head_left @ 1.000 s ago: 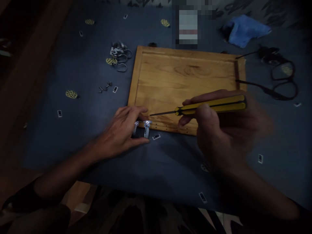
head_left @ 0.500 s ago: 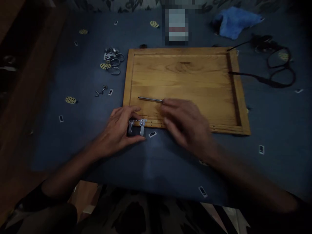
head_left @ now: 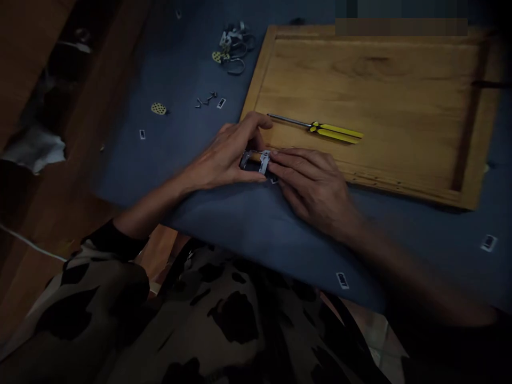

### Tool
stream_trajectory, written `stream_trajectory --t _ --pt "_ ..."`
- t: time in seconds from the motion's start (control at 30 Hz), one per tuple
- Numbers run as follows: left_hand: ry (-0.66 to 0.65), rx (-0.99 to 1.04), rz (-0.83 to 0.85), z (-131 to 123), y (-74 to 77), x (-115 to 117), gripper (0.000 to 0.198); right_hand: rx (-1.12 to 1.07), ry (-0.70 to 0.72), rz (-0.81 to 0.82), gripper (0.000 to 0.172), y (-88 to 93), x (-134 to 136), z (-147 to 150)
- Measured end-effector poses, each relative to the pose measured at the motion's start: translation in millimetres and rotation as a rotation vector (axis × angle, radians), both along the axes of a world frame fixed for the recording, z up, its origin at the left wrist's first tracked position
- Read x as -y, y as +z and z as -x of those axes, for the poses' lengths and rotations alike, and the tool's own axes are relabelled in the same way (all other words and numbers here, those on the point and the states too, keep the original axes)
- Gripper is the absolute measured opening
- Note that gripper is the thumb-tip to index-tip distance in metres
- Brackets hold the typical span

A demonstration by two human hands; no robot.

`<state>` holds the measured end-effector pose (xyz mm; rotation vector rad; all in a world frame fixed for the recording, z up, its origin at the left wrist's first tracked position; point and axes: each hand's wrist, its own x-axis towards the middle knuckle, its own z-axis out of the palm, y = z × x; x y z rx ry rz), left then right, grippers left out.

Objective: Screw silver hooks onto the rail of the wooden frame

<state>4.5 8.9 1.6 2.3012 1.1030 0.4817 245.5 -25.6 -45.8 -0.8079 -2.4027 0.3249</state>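
A small metal bracket point(head_left: 264, 161) with curved arms is at the near left edge of a framed wooden panel point(head_left: 372, 90). My left hand point(head_left: 228, 157) holds the bracket from the left, its thumb below and its fingers above. My right hand point(head_left: 314, 184) has its fingertips closed on the bracket's right end, and its thumb is partly hidden. A screwdriver point(head_left: 336, 133) with a yellow and black handle lies on the panel just beyond both hands, its tip close to my left index finger.
Several screws point(head_left: 207, 99) lie on the blue cloth point(head_left: 192, 170) left of the panel. Beyond them is a pile of curved metal hardware point(head_left: 234, 45). The cloth's near edge runs close in front of my lap. At the far right, a dark eyeglass arm point(head_left: 490, 84) reaches over the panel.
My right hand has let go of the screwdriver, which now lies on the panel, and has come left to the bracket. The left hand stays at the bracket. The view has shifted left.
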Motion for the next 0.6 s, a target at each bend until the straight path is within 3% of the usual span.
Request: stream_trajectory --t 0.07,0.13,0.2,0.27,0.3,0.33,0.37,0.4,0.47,0.53,0.6 --pt "-0.01 -0.016 0.012 2 12.1 8 0.079 -0.021 -0.007 -0.038 0.048 -5.0 -1 1" --pt "0.02 0.024 -0.062 8 26.3 31 0.079 -0.05 -0.002 -0.075 0.045 -9.2 -2 1" --pt "0.11 0.104 -0.142 18 37.9 67 0.06 -0.059 0.01 -0.109 0.042 -11.1 -4 2" --pt "0.15 0.111 -0.046 30 41.5 110 0.024 -0.034 0.022 -0.121 0.042 -10.3 -4 2" --pt "0.097 0.101 0.093 37 39.4 131 0.005 -0.006 0.015 -0.097 0.044 -9.3 -3 2" --pt "0.061 0.077 0.233 43 34.7 150 0.011 -0.001 0.01 -0.09 0.045 -8.2 -2 2" --pt "0.058 0.094 0.262 48 27.9 167 0.016 -0.016 0.001 -0.086 0.044 -7.2 -2 2" --pt "0.203 0.064 0.251 53 19.8 180 0.017 -0.026 -0.003 -0.081 0.044 -6.4 -1 3" --pt "0.374 -0.011 0.188 57 3.0 199 0.019 -0.017 -0.007 -0.086 0.044 -5.1 0 3" --pt "0.37 -0.069 0.14 54 -8.8 210 0.025 0.008 -0.03 -0.097 0.043 -4.0 1 4" --pt "0.231 -0.134 0.094 46 -10.5 215 0.029 0.022 -0.039 -0.113 0.041 -3.0 2 4"
